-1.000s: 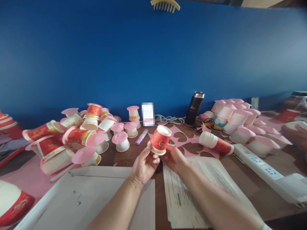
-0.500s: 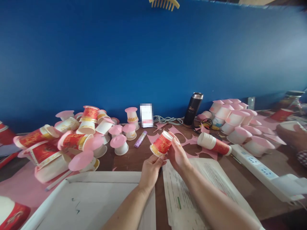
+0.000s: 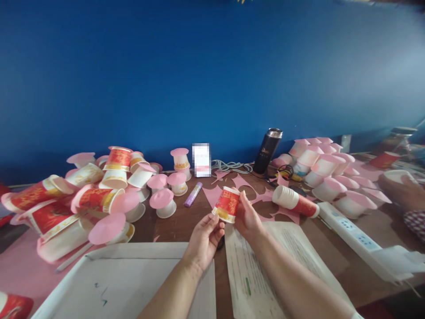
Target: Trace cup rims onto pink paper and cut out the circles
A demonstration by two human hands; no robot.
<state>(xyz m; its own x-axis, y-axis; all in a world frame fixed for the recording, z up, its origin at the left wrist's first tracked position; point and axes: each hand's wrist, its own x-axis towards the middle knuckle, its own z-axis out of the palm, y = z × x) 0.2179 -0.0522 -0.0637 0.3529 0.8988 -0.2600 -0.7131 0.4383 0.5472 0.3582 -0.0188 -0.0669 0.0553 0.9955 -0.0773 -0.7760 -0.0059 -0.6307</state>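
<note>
A red paper cup [image 3: 227,204] with a gold band is held above the middle of the table, its wide rim downward and tilted a little. My left hand [image 3: 206,235] pinches the lower left rim between thumb and fingers. Wrapped round the cup's right side is my right hand [image 3: 247,215], its fingers partly hidden behind the cup. Pink paper scraps [image 3: 244,182] with round cut-outs lie behind the hands. To the left of the cup rests a purple glue stick [image 3: 193,194]. A nested stack of paper cups [image 3: 295,201] lies on its side to the right.
Many cups with pink paper discs [image 3: 107,228] are heaped at the left, and more cups [image 3: 327,164] at the right. A black thermos [image 3: 268,150], a power strip [image 3: 350,230], a white board [image 3: 142,283] and a printed sheet [image 3: 265,270] surround the hands. Another person's hand [image 3: 405,190] holds a cup far right.
The cup has turned more upright in my hands and moved slightly right. My left hand has shifted down and left to the rim. The view has tilted slightly down.
</note>
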